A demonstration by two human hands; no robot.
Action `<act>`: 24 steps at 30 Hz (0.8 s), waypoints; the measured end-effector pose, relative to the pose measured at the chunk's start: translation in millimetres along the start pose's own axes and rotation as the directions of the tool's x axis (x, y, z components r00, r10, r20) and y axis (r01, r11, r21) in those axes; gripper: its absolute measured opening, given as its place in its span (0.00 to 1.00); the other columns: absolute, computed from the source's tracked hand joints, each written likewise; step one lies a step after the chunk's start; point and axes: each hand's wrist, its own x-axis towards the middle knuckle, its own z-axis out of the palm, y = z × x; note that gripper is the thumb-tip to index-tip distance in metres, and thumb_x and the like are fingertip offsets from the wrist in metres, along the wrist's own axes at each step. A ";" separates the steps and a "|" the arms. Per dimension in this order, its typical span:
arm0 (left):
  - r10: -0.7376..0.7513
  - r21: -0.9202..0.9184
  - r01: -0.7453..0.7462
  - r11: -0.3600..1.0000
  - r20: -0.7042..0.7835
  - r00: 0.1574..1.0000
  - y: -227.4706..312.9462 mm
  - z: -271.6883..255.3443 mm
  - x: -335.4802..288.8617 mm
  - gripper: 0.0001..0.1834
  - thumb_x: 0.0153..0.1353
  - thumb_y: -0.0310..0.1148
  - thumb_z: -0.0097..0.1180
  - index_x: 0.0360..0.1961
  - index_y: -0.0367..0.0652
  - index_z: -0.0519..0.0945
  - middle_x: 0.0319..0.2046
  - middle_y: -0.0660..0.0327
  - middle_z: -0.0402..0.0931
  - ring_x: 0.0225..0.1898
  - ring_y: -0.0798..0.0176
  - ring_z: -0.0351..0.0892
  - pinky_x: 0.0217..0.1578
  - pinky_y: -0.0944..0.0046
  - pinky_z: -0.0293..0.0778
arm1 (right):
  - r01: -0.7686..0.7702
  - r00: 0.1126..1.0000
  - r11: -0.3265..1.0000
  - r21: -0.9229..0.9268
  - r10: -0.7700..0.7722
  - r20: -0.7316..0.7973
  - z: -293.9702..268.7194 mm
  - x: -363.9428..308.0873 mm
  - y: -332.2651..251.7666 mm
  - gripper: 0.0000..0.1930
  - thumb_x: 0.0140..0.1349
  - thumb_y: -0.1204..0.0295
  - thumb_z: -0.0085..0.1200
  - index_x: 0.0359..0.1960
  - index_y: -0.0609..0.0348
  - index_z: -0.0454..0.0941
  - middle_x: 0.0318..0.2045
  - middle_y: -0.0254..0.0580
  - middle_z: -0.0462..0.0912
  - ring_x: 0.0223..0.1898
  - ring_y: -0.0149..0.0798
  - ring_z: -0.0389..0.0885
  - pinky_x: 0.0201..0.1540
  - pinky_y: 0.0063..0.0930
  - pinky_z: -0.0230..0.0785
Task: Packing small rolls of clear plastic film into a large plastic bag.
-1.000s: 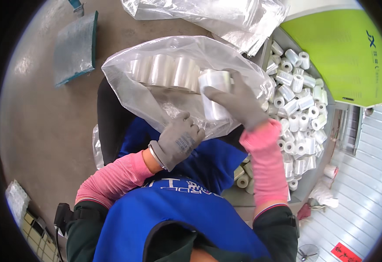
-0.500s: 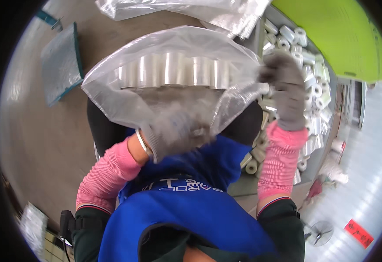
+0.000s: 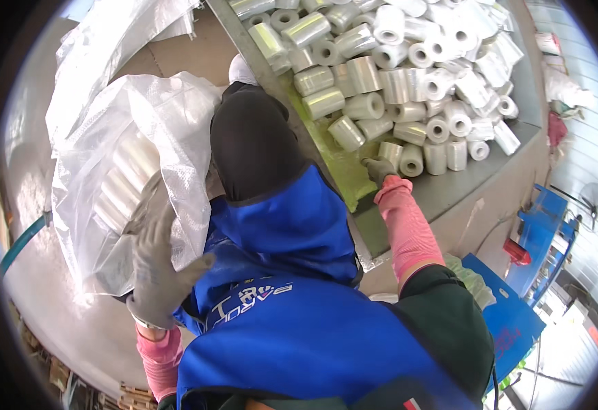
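My left hand (image 3: 154,256), in a grey glove, is open with its fingers stretched along the near side of a translucent plastic bag (image 3: 179,130). Shiny film rolls (image 3: 122,184) show inside the bag, lined up close together. My right hand (image 3: 379,171), also gloved, reaches into a metal bin at its near edge. Its thumb stands apart, right beside a small film roll (image 3: 390,155); the other fingers are partly hidden, and no roll is visibly lifted.
Many clear film rolls (image 3: 442,82) lie heaped in the metal bin (image 3: 459,181). White plastic sheeting (image 3: 100,55) lies beyond the bag. A blue machine frame (image 3: 535,225) and a fan (image 3: 594,198) stand at right. A teal bar (image 3: 22,244) is at far left.
My view has turned right toward the bin. My right hand has left the bag's edge and moved to the rolls. My left hand has come out of the bag's mouth to its side.
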 end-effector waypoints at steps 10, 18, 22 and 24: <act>-0.333 0.419 0.279 0.864 0.062 0.941 -16.5 23.8 -41.0 0.31 0.43 0.32 0.62 0.53 0.45 0.70 0.49 0.56 0.71 0.54 0.48 0.67 0.58 0.50 0.58 | -0.269 0.939 0.572 0.775 0.333 0.081 27.0 1.8 -110.0 0.47 0.39 0.50 0.70 0.57 0.69 0.65 0.57 0.57 0.68 0.60 0.47 0.66 0.61 0.35 0.57; -0.281 0.433 0.334 0.837 -0.185 0.942 -16.7 -8.2 -56.8 0.12 0.43 0.24 0.54 0.32 0.45 0.80 0.29 0.58 0.77 0.37 0.52 0.75 0.53 0.51 0.64 | 0.237 0.956 0.916 0.323 -0.278 0.089 8.5 19.0 -155.5 0.41 0.38 0.59 0.70 0.54 0.65 0.68 0.46 0.47 0.77 0.45 0.43 0.77 0.49 0.34 0.69; -0.193 0.116 0.204 0.972 -0.106 0.976 -33.1 -38.7 -61.4 0.10 0.45 0.27 0.59 0.33 0.44 0.79 0.30 0.57 0.77 0.33 0.51 0.76 0.49 0.52 0.67 | -0.171 0.913 0.267 0.949 -0.320 0.254 -13.8 64.9 -78.7 0.26 0.53 0.62 0.61 0.52 0.59 0.71 0.43 0.38 0.77 0.39 0.33 0.78 0.39 0.25 0.73; -0.246 -0.036 0.247 0.968 -0.308 0.919 -25.1 -51.7 -81.9 0.16 0.42 0.31 0.66 0.35 0.42 0.79 0.32 0.55 0.77 0.34 0.50 0.77 0.47 0.51 0.68 | -0.150 0.913 0.029 0.988 -0.379 0.150 -71.6 -5.1 -114.5 0.25 0.55 0.61 0.58 0.53 0.57 0.69 0.50 0.42 0.75 0.44 0.39 0.77 0.46 0.28 0.72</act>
